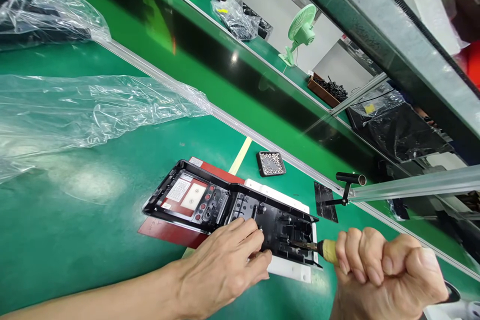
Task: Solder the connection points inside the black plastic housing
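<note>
A long black plastic housing (270, 230) lies with its inner side up, ribs and posts showing. My left hand (228, 260) curls over its near edge at mid-length, fingertips bent inside; what lies under them is hidden. My right hand (386, 265) is wrapped in a fist round a yellow-handled screwdriver (330, 250). The metal shaft points left into the housing's right end, and its very tip is hard to make out among the black parts. Beneath the housing are a dark red board (168, 233) and a white fixture (290, 268).
A small black tray of screws (271, 163) sits behind the housing. To the right, a black tube holder (350, 178) is fixed near a metal rail. Clear plastic bags (105, 110) lie at left. A green fan (302, 27) and brown box (322, 91) stand on the far bench.
</note>
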A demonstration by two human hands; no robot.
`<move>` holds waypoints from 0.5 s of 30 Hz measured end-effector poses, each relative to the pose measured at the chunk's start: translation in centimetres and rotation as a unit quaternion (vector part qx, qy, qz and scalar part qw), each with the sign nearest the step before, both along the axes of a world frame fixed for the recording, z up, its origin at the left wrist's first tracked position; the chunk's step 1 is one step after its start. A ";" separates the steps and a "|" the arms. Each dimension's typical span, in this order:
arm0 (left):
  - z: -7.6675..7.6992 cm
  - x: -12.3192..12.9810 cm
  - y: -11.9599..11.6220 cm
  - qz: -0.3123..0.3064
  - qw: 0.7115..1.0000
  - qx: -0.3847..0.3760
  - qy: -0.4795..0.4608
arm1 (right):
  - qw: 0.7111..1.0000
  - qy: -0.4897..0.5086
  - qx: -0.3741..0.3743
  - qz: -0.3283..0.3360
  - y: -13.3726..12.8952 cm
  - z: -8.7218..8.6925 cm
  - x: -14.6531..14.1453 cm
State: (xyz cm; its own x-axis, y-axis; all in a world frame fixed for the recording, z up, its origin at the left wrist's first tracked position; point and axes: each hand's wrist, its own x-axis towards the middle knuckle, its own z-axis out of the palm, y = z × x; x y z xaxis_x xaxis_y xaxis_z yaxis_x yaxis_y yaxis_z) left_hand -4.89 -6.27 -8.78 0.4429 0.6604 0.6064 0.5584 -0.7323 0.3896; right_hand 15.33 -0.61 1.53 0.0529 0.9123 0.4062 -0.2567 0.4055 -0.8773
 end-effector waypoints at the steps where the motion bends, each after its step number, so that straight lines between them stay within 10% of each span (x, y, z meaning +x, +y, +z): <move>1: 0.0 0.0 0.0 0.000 1.000 -0.001 -0.001 | 1.000 -0.001 0.000 0.002 -0.1 0.0 -0.1; 15: 0.0 0.0 -0.1 -0.004 1.000 0.003 -0.014 | 0.991 -0.069 0.074 0.086 -1.3 -0.1 0.6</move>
State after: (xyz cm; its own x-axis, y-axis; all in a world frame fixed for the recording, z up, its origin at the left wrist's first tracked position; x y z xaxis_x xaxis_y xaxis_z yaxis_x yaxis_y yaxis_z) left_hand -4.91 -6.34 -8.76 0.4311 0.6531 0.6225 0.5423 -0.7390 0.3997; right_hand 15.97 -1.90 1.43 -0.1645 0.8333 0.5278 -0.2141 0.4922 -0.8437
